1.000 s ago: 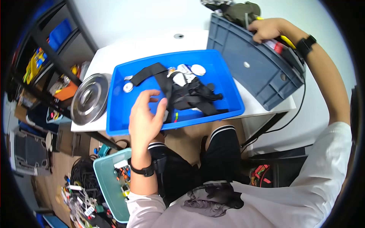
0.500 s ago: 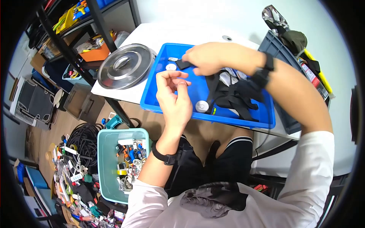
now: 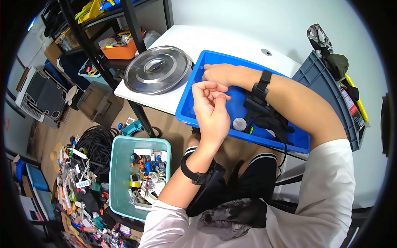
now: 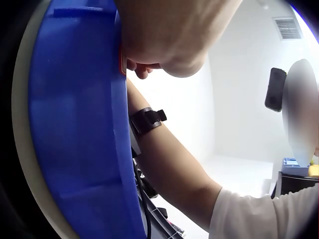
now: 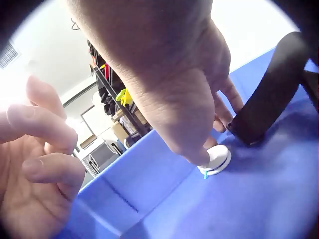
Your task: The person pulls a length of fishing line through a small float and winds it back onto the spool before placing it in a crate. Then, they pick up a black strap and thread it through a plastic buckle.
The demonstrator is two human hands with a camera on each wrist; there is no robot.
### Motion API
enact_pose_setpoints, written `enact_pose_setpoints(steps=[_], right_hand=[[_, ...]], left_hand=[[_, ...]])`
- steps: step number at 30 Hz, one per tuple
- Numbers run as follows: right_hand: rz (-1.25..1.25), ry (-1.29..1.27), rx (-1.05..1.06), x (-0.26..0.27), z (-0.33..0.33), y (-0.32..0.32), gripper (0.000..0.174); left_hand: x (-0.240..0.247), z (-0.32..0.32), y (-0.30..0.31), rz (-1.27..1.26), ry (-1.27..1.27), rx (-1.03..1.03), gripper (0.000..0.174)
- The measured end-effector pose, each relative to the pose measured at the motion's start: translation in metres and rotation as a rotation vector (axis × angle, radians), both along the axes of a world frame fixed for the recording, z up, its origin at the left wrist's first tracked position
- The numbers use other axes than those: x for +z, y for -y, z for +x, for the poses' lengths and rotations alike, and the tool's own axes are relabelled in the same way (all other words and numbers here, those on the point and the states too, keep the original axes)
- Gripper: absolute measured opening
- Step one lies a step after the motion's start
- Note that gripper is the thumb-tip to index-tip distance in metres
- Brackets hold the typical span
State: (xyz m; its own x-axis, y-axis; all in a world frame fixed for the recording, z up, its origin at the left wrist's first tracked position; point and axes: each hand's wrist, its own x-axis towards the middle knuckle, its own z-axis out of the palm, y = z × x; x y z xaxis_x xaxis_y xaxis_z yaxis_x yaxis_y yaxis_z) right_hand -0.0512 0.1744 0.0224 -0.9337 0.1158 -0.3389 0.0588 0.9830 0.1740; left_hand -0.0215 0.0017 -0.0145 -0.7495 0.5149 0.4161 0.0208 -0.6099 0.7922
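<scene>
My right hand [image 3: 217, 74] reaches down into the far left end of a blue plastic tray [image 3: 248, 137]. In the right wrist view its thumb and fingers pinch a small white round disc [image 5: 217, 158] with a teal bit at its edge. A wide black strap [image 5: 274, 89] lies right beside those fingers. My left hand [image 3: 213, 115] hovers over the tray's near left side, fingers loosely curled, with nothing in it. Another round white piece [image 3: 239, 124] and tangled black straps [image 3: 273, 124] lie in the tray, partly hidden under the right forearm.
A round metal lid [image 3: 157, 69] lies on the white table [image 3: 198, 37] left of the tray. At the right stands a grey crate [image 3: 316, 74] of mixed items. A teal bin [image 3: 120, 177] of small parts is on the floor, beside a black cable coil [image 3: 97, 144] and scattered clutter.
My right hand has moved from the grey crate across into the tray's far left end, onto the white disc. The left hand stays near the tray's front edge, fingers more curled. The view has swung left.
</scene>
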Motion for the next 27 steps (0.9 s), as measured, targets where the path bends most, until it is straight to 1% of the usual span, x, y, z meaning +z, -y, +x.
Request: enact_pose_setpoints(steps=[1, 2, 4, 5, 7, 9, 11, 12, 14, 16, 18, 19, 21, 22, 23, 25, 27], right_hand=[[-0.069, -0.009, -0.003, 0.001, 0.003, 0.000, 0.037], [-0.067, -0.007, 0.004, -0.001, 0.003, -0.002, 0.037], [-0.146, -0.267, -0.227, -0.013, -0.001, -0.012, 0.032], [-0.150, -0.266, -0.214, -0.017, -0.002, -0.017, 0.032], [-0.055, -0.188, -0.156, -0.022, -0.005, -0.025, 0.030], [-0.022, -0.217, -0.091, -0.020, -0.004, -0.019, 0.029], [-0.021, -0.101, -0.232, 0.002, -0.001, -0.001, 0.028], [-0.001, -0.166, -0.218, -0.001, 0.000, -0.001, 0.028], [-0.007, -0.200, -0.235, -0.005, 0.001, -0.001, 0.029], [-0.011, -0.217, -0.240, 0.002, 0.004, 0.001, 0.029], [-0.095, -0.377, -0.229, 0.012, 0.014, -0.004, 0.031], [-0.092, -0.373, -0.229, 0.018, 0.023, -0.008, 0.031], [-0.582, -0.627, -0.265, 0.035, 0.043, -0.014, 0.031], [-0.790, -0.650, -0.295, 0.045, 0.056, -0.003, 0.028], [-0.997, -0.670, -0.325, 0.055, 0.077, 0.014, 0.025], [-1.148, -0.698, -0.376, 0.074, 0.116, 0.057, 0.021], [-1.157, -0.725, -0.356, 0.077, 0.149, 0.088, 0.019]], left_hand=[[0.001, 0.000, 0.000, 0.002, -0.006, 0.005, 0.021], [0.000, 0.001, -0.001, 0.004, -0.005, 0.012, 0.021], [-0.001, 0.001, -0.003, -0.012, -0.027, 0.007, 0.021], [-0.001, 0.001, -0.003, -0.014, -0.027, 0.019, 0.021], [-0.001, 0.001, -0.002, -0.021, -0.016, -0.001, 0.021], [-0.002, 0.000, -0.002, -0.012, -0.026, 0.005, 0.022], [-0.003, 0.000, -0.002, 0.029, -0.012, -0.005, 0.022], [-0.003, 0.000, -0.002, 0.053, 0.009, -0.017, 0.022], [-0.004, 0.000, -0.004, 0.065, 0.013, -0.004, 0.022], [-0.004, -0.001, -0.003, 0.075, 0.012, 0.015, 0.022], [-0.004, -0.001, -0.001, 0.104, 0.035, -0.016, 0.022], [-0.004, 0.000, 0.000, 0.106, 0.039, -0.017, 0.022], [-0.006, 0.000, -0.001, 0.283, 0.018, 0.042, 0.025], [-0.009, -0.002, -0.003, 0.301, -0.037, 0.101, 0.032], [-0.006, -0.002, -0.002, 0.313, -0.035, 0.098, 0.032], [0.002, 0.002, 0.008, 0.130, -0.114, 0.188, 0.037], [0.014, 0.006, 0.024, 0.048, -0.195, 0.165, 0.040]])
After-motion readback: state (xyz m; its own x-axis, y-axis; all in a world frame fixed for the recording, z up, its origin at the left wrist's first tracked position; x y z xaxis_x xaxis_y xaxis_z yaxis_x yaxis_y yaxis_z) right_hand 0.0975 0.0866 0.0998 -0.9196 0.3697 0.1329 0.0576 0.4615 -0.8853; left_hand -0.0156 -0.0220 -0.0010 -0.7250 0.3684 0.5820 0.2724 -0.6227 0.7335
